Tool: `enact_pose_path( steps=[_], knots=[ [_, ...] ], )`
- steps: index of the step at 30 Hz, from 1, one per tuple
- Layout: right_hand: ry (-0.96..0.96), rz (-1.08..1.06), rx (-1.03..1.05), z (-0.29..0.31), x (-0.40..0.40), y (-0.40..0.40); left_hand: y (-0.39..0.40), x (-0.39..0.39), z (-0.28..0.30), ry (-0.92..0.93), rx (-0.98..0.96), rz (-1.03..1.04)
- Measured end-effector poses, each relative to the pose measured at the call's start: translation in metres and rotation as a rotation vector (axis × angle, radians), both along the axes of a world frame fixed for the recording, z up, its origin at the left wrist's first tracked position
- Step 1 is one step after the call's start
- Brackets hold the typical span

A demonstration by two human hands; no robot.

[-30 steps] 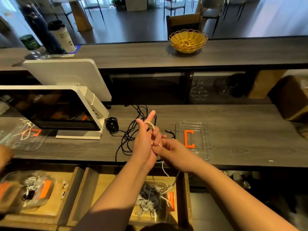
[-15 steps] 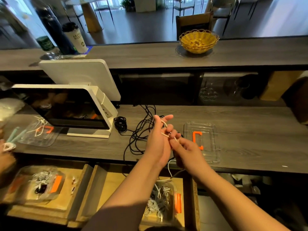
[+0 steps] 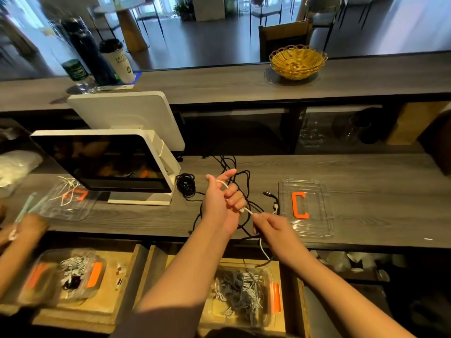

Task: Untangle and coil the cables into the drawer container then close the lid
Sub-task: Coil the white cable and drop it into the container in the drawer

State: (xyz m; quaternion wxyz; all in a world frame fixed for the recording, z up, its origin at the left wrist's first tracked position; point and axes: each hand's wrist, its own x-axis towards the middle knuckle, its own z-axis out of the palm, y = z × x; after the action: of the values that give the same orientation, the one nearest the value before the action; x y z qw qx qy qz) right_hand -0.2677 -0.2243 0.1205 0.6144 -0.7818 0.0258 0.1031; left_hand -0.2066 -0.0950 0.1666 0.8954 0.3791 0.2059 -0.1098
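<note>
A: What has changed since a second ago?

B: The right hand [image 3: 273, 224] has drawn away from the left hand [image 3: 219, 203], pulling the white cable [image 3: 247, 211] taut between them above the worktop [image 3: 366, 181].

A: And the fingers?

B: Left curled through a loop; right pinched on the strand, which trails down toward the open container [image 3: 244, 293] in the drawer. Its lid [image 3: 305, 206] lies aside. Coiling seems midway.

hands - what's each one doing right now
Left hand: closed on white cable, looped around its fingers.
Right hand: pinching the same cable.
</note>
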Motion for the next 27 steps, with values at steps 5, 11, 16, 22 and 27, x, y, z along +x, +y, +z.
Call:
enact_pose_path(
  steps=[5,11,16,22,27],
  knots=[
    [0.006,0.069,-0.176,0.002,0.001,0.028,0.020,0.002,-0.002,-0.032,0.087,-0.024],
    [-0.052,0.182,-0.319,0.019,-0.013,0.050,0.036,0.007,-0.005,-0.221,0.561,-0.177],
    [-0.154,0.205,-0.313,0.042,-0.009,0.051,0.041,0.006,-0.020,-0.292,0.891,-0.477],
    [-0.249,0.185,-0.495,0.045,0.005,0.037,0.043,0.001,-0.021,-0.184,0.695,-0.770],
    [-0.356,0.023,-0.579,0.049,0.014,0.015,0.042,-0.008,-0.018,-0.010,0.520,-1.018]
  ],
)
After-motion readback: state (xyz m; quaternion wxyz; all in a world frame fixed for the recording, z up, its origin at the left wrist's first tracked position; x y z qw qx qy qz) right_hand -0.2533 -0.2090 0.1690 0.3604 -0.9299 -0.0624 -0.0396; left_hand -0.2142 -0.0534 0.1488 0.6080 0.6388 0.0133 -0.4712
